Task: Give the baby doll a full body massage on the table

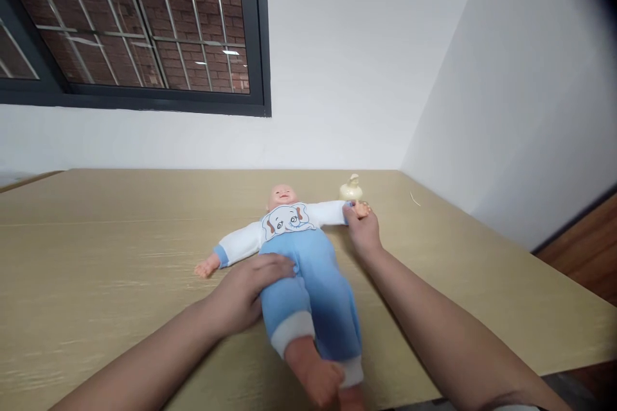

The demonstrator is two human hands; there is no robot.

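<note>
A baby doll (318, 270) lies on its back on the table, feet towards me and head at the far end. It wears blue trousers and a white top with an elephant face on the chest. My left hand (250, 286) is wrapped over the doll's thigh on the left side, fingers on the blue cloth. With my right hand (364, 231) I grip the doll's arm on the right at the blue cuff, beside its small hand. The doll's other arm stretches out to the left on the tabletop.
A cream-coloured glossy object with a knob-like top (351, 189) stands behind the doll's right-side hand. A thin pale strand (415, 199) lies farther right on the wooden table (120, 237). White walls and a barred window (144, 26) rise behind.
</note>
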